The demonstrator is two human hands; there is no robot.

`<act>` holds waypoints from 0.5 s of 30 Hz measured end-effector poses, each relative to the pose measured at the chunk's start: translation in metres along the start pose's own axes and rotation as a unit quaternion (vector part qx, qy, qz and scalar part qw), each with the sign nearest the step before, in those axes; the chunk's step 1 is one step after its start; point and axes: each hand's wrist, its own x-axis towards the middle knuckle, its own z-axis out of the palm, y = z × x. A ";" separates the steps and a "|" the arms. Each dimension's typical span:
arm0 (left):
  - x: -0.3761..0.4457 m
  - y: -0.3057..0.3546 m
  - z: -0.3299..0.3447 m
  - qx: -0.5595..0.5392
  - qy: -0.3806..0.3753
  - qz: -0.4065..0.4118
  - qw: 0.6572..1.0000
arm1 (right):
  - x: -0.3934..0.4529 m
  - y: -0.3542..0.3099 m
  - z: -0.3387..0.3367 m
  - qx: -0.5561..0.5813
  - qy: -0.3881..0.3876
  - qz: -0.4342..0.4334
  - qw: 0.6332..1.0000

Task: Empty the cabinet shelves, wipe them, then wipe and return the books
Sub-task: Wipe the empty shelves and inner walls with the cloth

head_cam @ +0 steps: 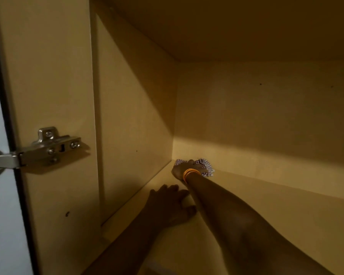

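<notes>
at the far left the cabinet door (54, 96) stands swung open, its metal hinge (52, 148) bolted on at mid-height, and past it the left side wall (135, 116) of the cabinet runs back to the rear corner. no books show anywhere in this view, so the shelf (266, 205) looks already cleared, and the wiping stage seems to be in hand.

moving right, the left hand (167, 203) lies palm down on the shelf near the side wall, fingers spread and fairly straight, holding nothing; it looks like a brace for the reach. just beyond it, deep in the back-left corner where shelf, side wall and back wall (266, 116) meet, the right hand (187, 168) presses down on a checked cloth (205, 165), with gold bangles (190, 173) at the wrist. the cloth is bunched under and around the hand, with a ruffled edge poking out on the right side; whether the fingers curl round it or lie flat on top i cannot tell, since the back of the hand hides them.

the cloth should be light, soft and limp, likely to fold and slide out from under a loose palm, so it is best held gathered in a wad with fingers spread over the bulk. the shelf is stiff and smooth and will take firm pressure. the two hands are near each other but apart, the right forearm (246, 215) crossing just beside the left hand's fingers. to the right, the shelf stretches away bare and dim, probably still to be wiped.
</notes>
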 end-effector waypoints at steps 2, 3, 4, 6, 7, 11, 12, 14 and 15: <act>-0.002 0.001 -0.001 0.004 -0.001 0.004 1.000 | 0.008 -0.008 0.009 -0.007 -0.005 -0.055 0.998; -0.003 0.001 -0.002 0.005 -0.002 0.006 1.000 | 0.007 -0.011 0.008 -0.028 -0.006 -0.088 0.996; -0.002 0.000 -0.001 0.007 -0.001 0.007 1.000 | 0.012 -0.011 0.008 -0.047 -0.010 -0.122 0.991; -0.002 0.000 -0.002 0.007 -0.010 0.006 1.000 | 0.009 -0.006 0.004 -0.091 -0.014 -0.191 0.977; -0.002 0.001 -0.002 0.004 -0.018 0.002 1.000 | 0.007 -0.001 0.000 -0.098 -0.020 -0.222 0.970; -0.002 0.004 -0.007 -0.010 -0.033 -0.020 0.999 | -0.013 0.025 -0.010 -0.083 -0.089 -0.331 0.936; -0.003 0.005 -0.008 -0.018 -0.034 -0.022 0.999 | -0.019 0.032 -0.012 -0.079 -0.110 -0.356 0.925; -0.005 0.003 -0.009 -0.048 -0.028 -0.017 0.998 | -0.032 0.048 -0.016 -0.044 -0.141 -0.377 0.915; -0.008 0.001 -0.009 -0.065 -0.022 -0.015 0.998 | -0.040 0.058 -0.018 -0.023 -0.154 -0.386 0.909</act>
